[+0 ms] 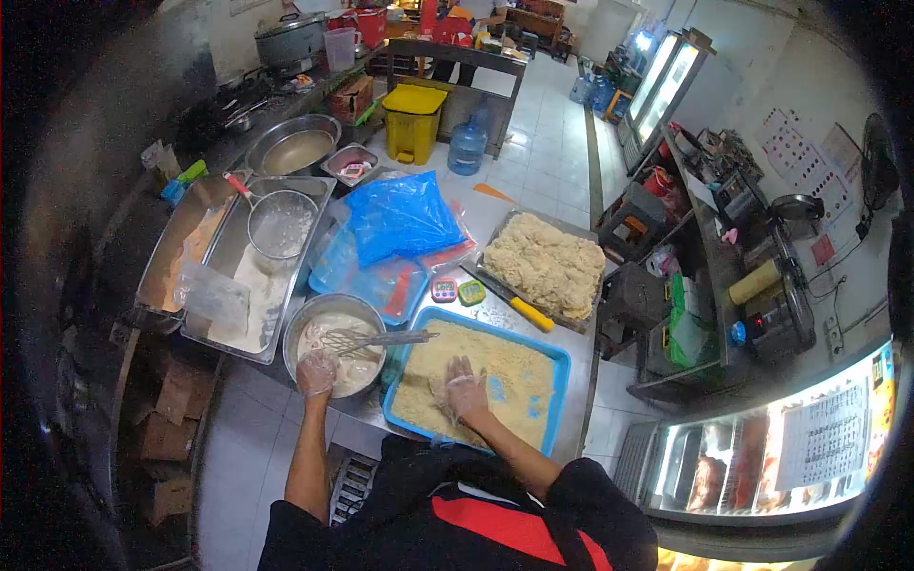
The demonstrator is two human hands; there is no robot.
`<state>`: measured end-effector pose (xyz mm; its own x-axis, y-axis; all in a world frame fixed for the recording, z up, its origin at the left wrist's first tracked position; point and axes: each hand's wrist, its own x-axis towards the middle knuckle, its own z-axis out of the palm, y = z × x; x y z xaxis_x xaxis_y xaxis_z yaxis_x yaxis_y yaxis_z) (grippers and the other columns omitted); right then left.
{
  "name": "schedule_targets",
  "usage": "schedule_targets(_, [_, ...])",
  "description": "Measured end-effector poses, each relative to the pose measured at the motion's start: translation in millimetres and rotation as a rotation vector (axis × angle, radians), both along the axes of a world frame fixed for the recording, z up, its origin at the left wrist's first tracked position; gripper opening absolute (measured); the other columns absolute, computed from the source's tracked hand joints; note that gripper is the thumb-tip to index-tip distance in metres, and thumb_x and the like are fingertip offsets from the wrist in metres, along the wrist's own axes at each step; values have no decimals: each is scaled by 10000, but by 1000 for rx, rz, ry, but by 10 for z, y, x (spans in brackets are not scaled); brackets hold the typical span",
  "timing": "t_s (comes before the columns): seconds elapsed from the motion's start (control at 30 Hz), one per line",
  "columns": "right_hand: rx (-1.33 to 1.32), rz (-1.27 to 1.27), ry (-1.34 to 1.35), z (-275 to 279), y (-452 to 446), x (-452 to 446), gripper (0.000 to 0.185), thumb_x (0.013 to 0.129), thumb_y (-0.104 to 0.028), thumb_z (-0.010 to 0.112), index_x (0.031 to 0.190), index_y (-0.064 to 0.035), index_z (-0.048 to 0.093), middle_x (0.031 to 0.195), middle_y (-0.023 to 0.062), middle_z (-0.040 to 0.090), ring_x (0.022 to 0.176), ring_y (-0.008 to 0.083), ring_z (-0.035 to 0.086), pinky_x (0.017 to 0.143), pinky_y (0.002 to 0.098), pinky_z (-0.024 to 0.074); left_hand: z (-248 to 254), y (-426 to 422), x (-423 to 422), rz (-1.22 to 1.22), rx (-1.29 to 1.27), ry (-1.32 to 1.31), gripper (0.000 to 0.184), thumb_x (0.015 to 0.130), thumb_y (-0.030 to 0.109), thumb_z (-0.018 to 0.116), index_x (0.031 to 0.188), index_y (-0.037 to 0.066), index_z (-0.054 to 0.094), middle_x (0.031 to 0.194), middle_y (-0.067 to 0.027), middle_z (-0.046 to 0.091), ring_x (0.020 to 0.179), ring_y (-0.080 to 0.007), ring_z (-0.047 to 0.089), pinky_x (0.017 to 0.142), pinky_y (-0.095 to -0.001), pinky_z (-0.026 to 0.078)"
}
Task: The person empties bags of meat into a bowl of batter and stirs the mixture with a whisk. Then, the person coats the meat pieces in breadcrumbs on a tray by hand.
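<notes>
My left hand (317, 371), in what looks like a clear glove, reaches over the near-left rim of a metal bowl (297, 319). Its fingers look curled at the pale batter; what they hold is hidden. Pale pieces lie in the batter, and a wire whisk (376, 339) rests across the bowl, handle to the right. Beside it, my right hand (465, 392) lies palm down, fingers spread, on breadcrumbs (428, 366) in a blue tray (562, 390). Crumbs stick to that hand. Patches of blue tray bottom show to its right.
Behind the blue tray stand two small timers (457, 291), a yellow-handled knife (530, 312) and a tray of breaded pieces (545, 262). Left of the bowl, a steel pan of flour (262, 295) holds a strainer (283, 225). A blue plastic bag (400, 219) lies at the back.
</notes>
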<state>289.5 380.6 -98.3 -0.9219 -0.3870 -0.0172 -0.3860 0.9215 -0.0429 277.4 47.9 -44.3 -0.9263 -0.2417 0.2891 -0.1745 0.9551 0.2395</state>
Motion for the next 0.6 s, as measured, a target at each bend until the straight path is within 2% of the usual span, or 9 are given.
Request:
schedule_targets(0.07, [49, -30, 81, 52, 32, 11, 901, 688, -640, 472, 1336, -53, 252, 1408, 131, 203, 1300, 304, 164, 985, 592, 128, -465, -151, -17, -10, -61, 80, 246, 733, 272, 532, 729, 35, 601, 683, -157, 590, 633, -338, 569, 609, -437, 458])
schedule_targets(0.17, [-28, -9, 53, -28, 59, -4, 798, 685, -572, 519, 1281, -66, 361, 1316, 137, 363, 1220, 321, 288, 956, 588, 158, -305, -110, -40, 9, -82, 82, 249, 732, 281, 530, 734, 44, 606, 675, -155, 588, 633, -334, 569, 618, -436, 458])
schedule_targets(0.27, [-72, 74, 175, -88, 139, -5, 641, 674, -464, 564, 1172, -70, 483, 1126, 118, 536, 995, 285, 492, 842, 502, 341, -195, -35, -10, 28, -99, 80, 248, 728, 282, 531, 729, 49, 613, 674, -155, 588, 641, -324, 575, 620, -431, 460])
schedule_targets(0.33, [-300, 110, 144, -714, 311, -212, 523, 696, -385, 564, 1114, -73, 525, 1019, 105, 584, 849, 260, 549, 717, 428, 408, -113, -4, 0, 21, -128, 61, 250, 730, 282, 529, 715, 49, 618, 678, -157, 591, 644, -319, 580, 616, -426, 463])
schedule_targets(0.37, [-312, 96, 83, -717, 345, -248, 475, 709, -350, 558, 1095, -74, 537, 979, 104, 597, 791, 251, 564, 663, 400, 425, 3, 37, 24, 5, -145, 30, 254, 732, 282, 527, 706, 48, 620, 680, -158, 594, 642, -318, 582, 613, -424, 465])
schedule_targets(0.4, [-323, 81, 23, -704, 375, -282, 427, 722, -316, 552, 1075, -75, 550, 939, 103, 609, 734, 242, 580, 609, 373, 442, 104, 71, 37, -9, -164, 1, 258, 735, 283, 524, 698, 47, 623, 683, -159, 597, 640, -318, 583, 611, -421, 467])
schedule_targets(0.47, [-139, -2, -179, 16, 301, -339, 356, 751, -256, 527, 1058, -76, 560, 889, 113, 612, 650, 231, 583, 518, 336, 445, 195, 106, 66, -22, -87, 38, 278, 745, 293, 518, 688, 44, 626, 686, -165, 600, 637, -319, 585, 608, -421, 466])
schedule_targets(0.53, [-918, -161, -357, -387, 411, -403, 319, 778, -276, 518, 1031, -90, 573, 918, 161, 597, 740, 293, 574, 643, 371, 452, 37, 35, 29, 5, -89, 45, 300, 754, 307, 521, 701, 33, 629, 690, -171, 604, 636, -321, 585, 616, -419, 467])
schedule_targets(0.6, [-940, -134, -364, -393, 573, -468, 307, 815, -285, 489, 1033, -88, 578, 962, 184, 586, 806, 314, 572, 722, 391, 446, 83, 37, 11, 28, -13, -10, 298, 750, 309, 534, 710, 30, 629, 694, -172, 603, 646, -324, 587, 622, -420, 468])
